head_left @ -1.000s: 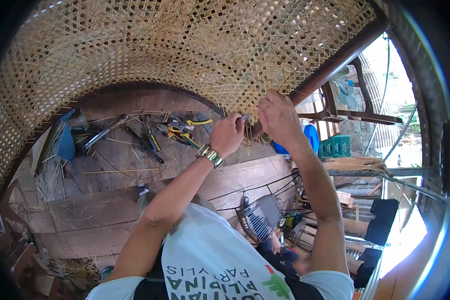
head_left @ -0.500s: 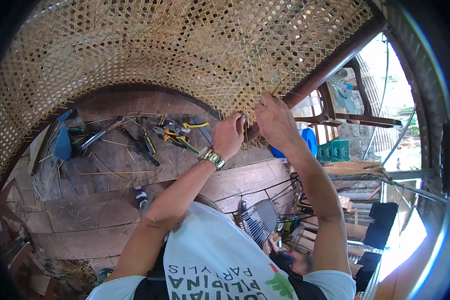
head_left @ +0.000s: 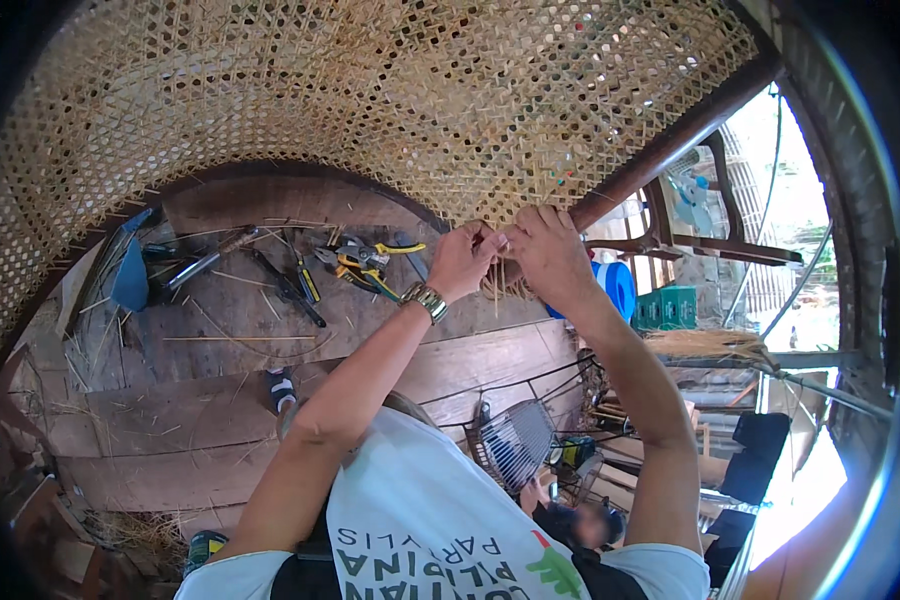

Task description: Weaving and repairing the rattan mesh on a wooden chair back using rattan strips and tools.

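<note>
A woven cane panel (head_left: 370, 90) in a dark wooden frame (head_left: 660, 150) spreads across the top of the view. At its lower corner, my left hand (head_left: 458, 262) and my right hand (head_left: 550, 258) meet, fingertips nearly touching. Thin cane strands (head_left: 497, 288) hang down between them. My left thumb and forefinger are pinched on a strand. My right fingers are closed too, bent at the panel's edge against the frame; the strand end between the fingertips is mostly hidden.
On the wooden bench (head_left: 390, 335) lie yellow-handled pliers (head_left: 398, 248), cutters (head_left: 355, 262), a dark-handled tool (head_left: 288, 288), a metal-shafted tool (head_left: 195, 272) and cane scraps. A blue round container (head_left: 618, 288), green crate (head_left: 667, 308) and wooden chair frame (head_left: 660, 235) stand right. Another person (head_left: 592, 522) is behind.
My right hand has come down from the weave to meet my left hand. My left hand has shifted slightly right, its fingertips now beside the right ones.
</note>
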`<action>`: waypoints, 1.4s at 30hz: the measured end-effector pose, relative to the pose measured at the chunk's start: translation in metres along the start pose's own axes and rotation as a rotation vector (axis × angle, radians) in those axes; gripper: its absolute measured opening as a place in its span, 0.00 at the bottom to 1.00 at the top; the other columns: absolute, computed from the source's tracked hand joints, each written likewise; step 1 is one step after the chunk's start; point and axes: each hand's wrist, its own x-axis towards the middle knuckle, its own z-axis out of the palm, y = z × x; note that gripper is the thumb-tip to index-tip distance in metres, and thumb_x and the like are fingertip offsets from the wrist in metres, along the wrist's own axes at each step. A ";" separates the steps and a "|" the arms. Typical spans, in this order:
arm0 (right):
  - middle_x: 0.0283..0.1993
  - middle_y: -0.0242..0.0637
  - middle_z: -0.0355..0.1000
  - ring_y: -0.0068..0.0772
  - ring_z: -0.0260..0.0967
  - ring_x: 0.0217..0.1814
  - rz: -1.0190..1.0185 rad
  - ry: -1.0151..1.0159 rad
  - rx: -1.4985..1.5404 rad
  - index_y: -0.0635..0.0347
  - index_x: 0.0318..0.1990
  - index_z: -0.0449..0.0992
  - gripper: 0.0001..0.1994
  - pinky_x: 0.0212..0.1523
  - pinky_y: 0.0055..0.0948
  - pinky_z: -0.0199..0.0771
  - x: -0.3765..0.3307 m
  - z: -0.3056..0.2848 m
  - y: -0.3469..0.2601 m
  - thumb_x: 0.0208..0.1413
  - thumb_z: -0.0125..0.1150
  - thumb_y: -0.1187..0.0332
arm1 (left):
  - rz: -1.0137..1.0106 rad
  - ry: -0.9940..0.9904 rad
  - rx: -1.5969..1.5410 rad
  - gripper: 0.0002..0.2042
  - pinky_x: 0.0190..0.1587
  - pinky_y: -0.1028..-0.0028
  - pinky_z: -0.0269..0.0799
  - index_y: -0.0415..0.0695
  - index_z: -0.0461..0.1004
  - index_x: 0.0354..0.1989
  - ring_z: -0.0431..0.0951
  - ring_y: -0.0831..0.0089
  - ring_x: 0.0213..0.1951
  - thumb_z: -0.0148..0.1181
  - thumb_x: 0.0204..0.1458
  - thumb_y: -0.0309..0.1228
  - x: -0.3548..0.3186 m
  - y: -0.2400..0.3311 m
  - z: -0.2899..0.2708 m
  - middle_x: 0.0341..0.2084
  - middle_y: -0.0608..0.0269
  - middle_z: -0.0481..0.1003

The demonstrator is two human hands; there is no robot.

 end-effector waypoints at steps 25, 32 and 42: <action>0.76 0.46 0.78 0.56 0.83 0.68 0.172 0.201 -0.017 0.50 0.69 0.88 0.20 0.64 0.59 0.86 0.016 -0.075 0.023 0.73 0.77 0.66 | 0.486 0.290 0.514 0.28 0.50 0.44 0.88 0.41 0.92 0.52 0.93 0.40 0.43 0.84 0.73 0.59 -0.039 0.058 -0.097 0.39 0.47 0.91; 0.65 0.44 0.78 0.54 0.82 0.69 0.057 0.021 -0.085 0.55 0.56 0.87 0.12 0.66 0.57 0.86 0.026 -0.085 0.048 0.72 0.79 0.63 | 0.218 0.016 0.564 0.23 0.44 0.44 0.87 0.40 0.91 0.49 0.92 0.38 0.38 0.79 0.79 0.52 -0.019 0.036 -0.043 0.35 0.44 0.90; 0.38 0.47 0.84 0.64 0.85 0.44 0.453 0.123 0.165 0.59 0.37 0.83 0.13 0.51 0.64 0.86 -0.038 -0.061 0.068 0.74 0.80 0.65 | 0.326 0.110 0.736 0.20 0.40 0.41 0.85 0.42 0.89 0.51 0.93 0.38 0.36 0.76 0.83 0.50 -0.002 -0.002 -0.052 0.33 0.46 0.91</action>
